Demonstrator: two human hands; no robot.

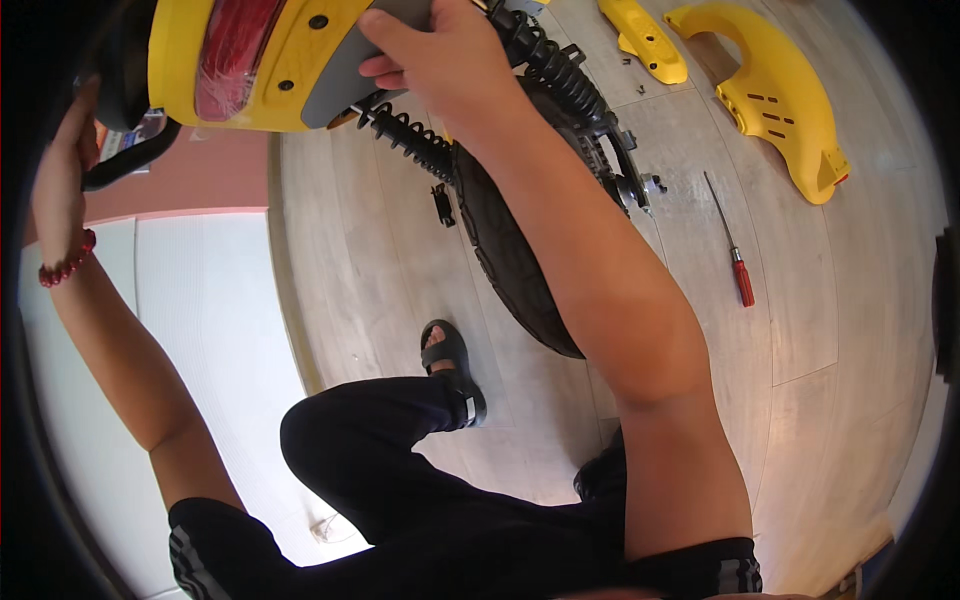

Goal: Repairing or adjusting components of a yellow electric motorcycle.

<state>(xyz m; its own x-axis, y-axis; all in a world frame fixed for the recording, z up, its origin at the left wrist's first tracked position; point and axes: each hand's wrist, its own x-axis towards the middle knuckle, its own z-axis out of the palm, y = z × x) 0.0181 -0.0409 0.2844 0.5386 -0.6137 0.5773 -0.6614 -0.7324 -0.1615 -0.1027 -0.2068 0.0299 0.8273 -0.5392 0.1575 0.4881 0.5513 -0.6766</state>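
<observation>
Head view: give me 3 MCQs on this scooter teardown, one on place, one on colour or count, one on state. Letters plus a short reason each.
1. Where does the red-handled screwdriver lie?
A. On the wood floor, right of the rear tyre
B. In the right hand
C. On the yellow tail section

2. How many loose yellow body panels lie on the floor at upper right?
A. None
B. Two
C. Five

3. What is the right hand doing?
A. Hanging free in the air
B. Gripping the grey panel at the yellow tail section
C. Resting on the sandal

Key:
1 A: it lies flat on the floor, apart from the tyre and from both hands.
2 B: a small panel and a large curved panel.
3 B: its fingers close on the grey panel beside the tail section; the left hand is at the black grab rail.
</observation>
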